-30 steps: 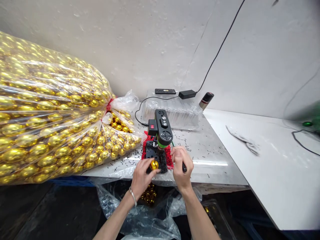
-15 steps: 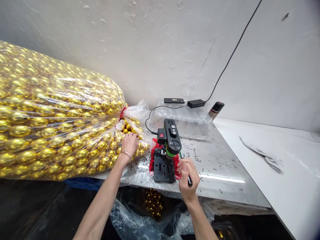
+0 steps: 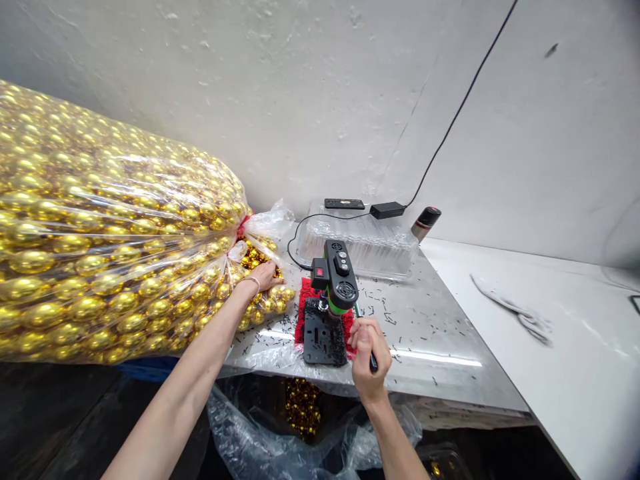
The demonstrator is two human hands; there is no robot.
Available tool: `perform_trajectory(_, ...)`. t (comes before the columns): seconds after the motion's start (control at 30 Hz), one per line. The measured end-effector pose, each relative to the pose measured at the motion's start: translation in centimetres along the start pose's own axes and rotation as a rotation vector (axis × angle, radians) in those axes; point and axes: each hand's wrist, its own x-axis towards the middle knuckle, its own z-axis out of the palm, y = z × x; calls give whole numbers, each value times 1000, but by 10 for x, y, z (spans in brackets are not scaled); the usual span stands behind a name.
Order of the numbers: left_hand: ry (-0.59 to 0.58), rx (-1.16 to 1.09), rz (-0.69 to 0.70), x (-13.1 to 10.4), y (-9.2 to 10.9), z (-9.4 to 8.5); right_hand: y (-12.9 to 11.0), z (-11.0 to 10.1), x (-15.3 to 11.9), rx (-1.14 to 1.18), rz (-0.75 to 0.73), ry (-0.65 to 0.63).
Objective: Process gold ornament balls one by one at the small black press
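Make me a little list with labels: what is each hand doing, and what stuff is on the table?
left hand: reaching into the open mouth of the big clear bag of gold balls
right hand: closed round the black lever of the small drill press
drill press base: bare
table: scattered with dark shavings
back of table: clear plastic tray, black adapter

A rough white plastered wall [image 3: 320, 100] rises behind a steel-topped workbench [image 3: 435, 340] strewn with small dark shavings. A white table [image 3: 575, 347] adjoins it on the right, and the floor [image 3: 60, 413] below lies dark.
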Motion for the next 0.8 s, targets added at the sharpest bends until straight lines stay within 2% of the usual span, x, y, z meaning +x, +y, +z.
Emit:
perform_trajectory(0.2,-35,-117,6,7,8,1,2,-1,-1,-11,-13,-12)
perform_trajectory(0.37,117,-333,-64,-3,13,-12,0,-3,0,-46,-38,-33)
perform_trajectory(0.5,235,-606,-88,-36,11,-26,0,-3,1,-55,-56,-37)
perform_trajectory(0.6,248,-1147,-131,-73,16,-24,1,-2,0,-54,-58,-32)
perform_trajectory(0.67,202,-1481,-203,-97,25,-16,1,-2,0,-53,-54,-30)
perform_trajectory(0.8,14,-1728,-298,-129,55,15,-1,-3,0,-57,-39,-34)
